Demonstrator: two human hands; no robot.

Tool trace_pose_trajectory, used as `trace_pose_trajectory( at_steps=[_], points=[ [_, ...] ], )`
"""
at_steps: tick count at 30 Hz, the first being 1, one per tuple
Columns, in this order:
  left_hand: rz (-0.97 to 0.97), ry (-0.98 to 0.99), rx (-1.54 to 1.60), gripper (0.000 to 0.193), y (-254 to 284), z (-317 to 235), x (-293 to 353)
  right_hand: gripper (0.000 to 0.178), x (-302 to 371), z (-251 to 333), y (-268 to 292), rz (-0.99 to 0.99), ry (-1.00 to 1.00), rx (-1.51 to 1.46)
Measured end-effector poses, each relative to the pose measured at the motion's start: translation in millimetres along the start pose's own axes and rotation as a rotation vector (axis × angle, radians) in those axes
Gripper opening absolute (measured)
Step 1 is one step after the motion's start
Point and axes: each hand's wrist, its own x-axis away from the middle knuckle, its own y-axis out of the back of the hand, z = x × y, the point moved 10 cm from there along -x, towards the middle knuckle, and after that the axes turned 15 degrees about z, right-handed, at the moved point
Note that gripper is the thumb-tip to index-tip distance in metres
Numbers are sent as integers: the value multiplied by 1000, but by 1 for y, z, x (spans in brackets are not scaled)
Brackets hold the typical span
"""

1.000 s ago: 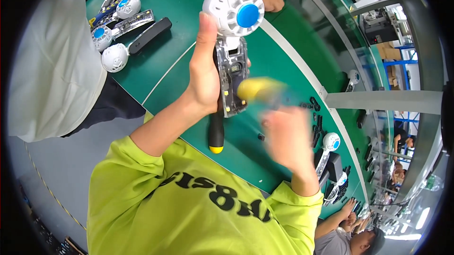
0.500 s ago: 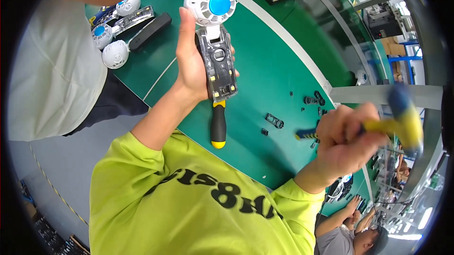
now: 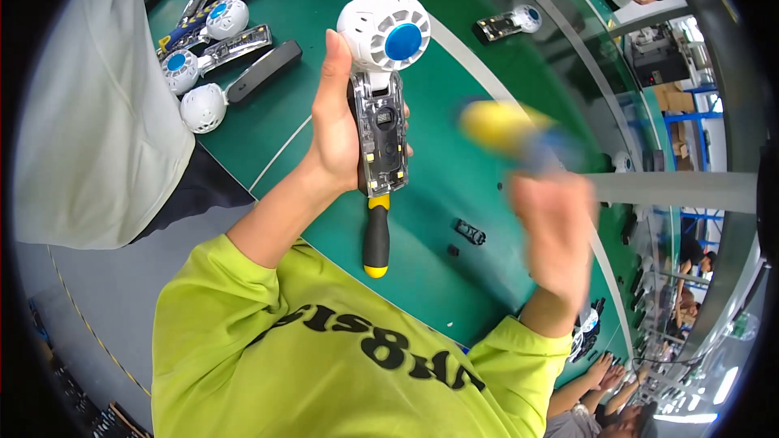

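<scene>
Swung back leftward from the far right side since half a second ago, the yellow-and-blue hammer (image 3: 503, 125) now blurs just off the held device, which itself has shifted slightly down and to the right; the co-worker's arm that crossed the top left has left the view.

Upright near the middle, above the counter (image 3: 324, 211), the device (image 3: 384, 30) shows a white round head with a blue disc, over a clear-and-dark handle. The left hand (image 3: 337, 142) wraps around that handle, thumb up along its left edge, fingertips showing at its right.

With the device as clock centre, a black-and-yellow tool handle (image 3: 376, 235) points down at 6 o'clock, its upper end hidden. The hammer sits at 3 o'clock, and the right hand (image 3: 556, 231), blurred, is closed around its grip at 4. Small black parts (image 3: 471, 231) lie at 5 o'clock. Another device (image 3: 510, 24) lies at 2, beyond a pale strip (image 3: 454, 42). Four more white-headed devices (image 3: 227, 20) cluster around 10 o'clock, near a co-worker's pale garment (image 3: 105, 129) at 9.
</scene>
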Motion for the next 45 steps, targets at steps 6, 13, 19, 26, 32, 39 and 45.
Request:
trace_pose_trajectory(
  at_steps=[6,13,19,26,32,39,45],
  points=[
    [-117,-72,137,87,26,-6,-14,33,-10,-21,-15,86,-37,-125],
    [-53,-52,59,86,40,-18,-29,29,52,-10,64,-496,105,-554],
    [15,-122,111,88,45,-30,-31,35,-31,-53,-16,272,-321,214],
    [216,-98,218,92,6,-27,-37,36,-21,-35,17,-271,117,563],
    [256,-60,5,91,-12,-9,-50,46,-50,-23,-43,113,321,-953],
    [273,-100,-161,84,-28,19,-58,40,-52,-43,-46,0,248,-1058],
    [221,-276,-594,67,-33,7,-65,35,-56,-73,-20,-6,234,-1226]
  ],
)
